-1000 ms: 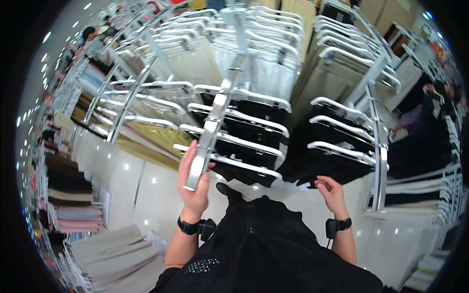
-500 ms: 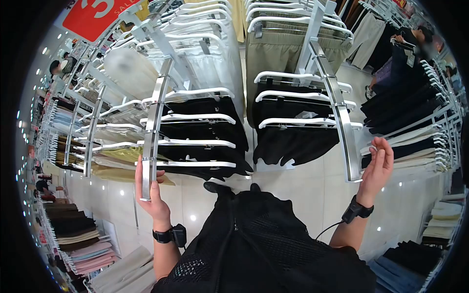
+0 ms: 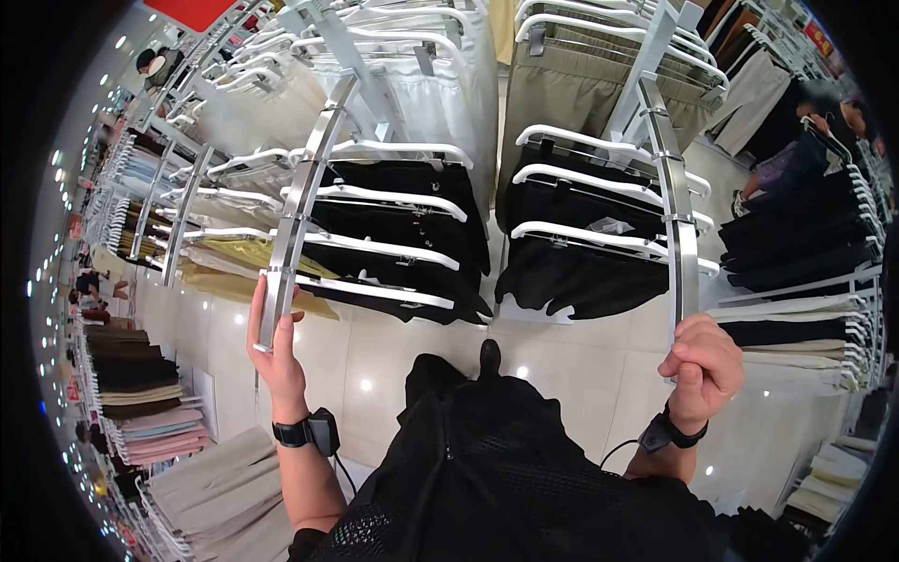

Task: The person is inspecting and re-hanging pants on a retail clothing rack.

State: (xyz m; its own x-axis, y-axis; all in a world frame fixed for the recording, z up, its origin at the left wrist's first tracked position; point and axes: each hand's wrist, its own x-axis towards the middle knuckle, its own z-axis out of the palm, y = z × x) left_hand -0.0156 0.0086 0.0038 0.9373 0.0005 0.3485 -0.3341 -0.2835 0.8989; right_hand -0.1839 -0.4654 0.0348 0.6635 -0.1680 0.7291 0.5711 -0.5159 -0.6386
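Head view: right hand [image 3: 704,365], open beside the right rail [image 3: 672,178] earlier, now curls around its near end.
Left hand [image 3: 279,351]: still around the left rail [image 3: 302,201] at its end, thumb on the inner side.
Rails: side by side, apart, hung with black clothes [image 3: 581,286]; each now has a hand.
Hands: well apart, reaching forward.

Silver bars [image 3: 287,248], white hangers [image 3: 403,199], black garments [image 3: 375,223] and olive trousers [image 3: 567,89] show, with a mesh-patterned black top [image 3: 534,478], a red sign [image 3: 192,9] and pale tiles [image 3: 552,365].
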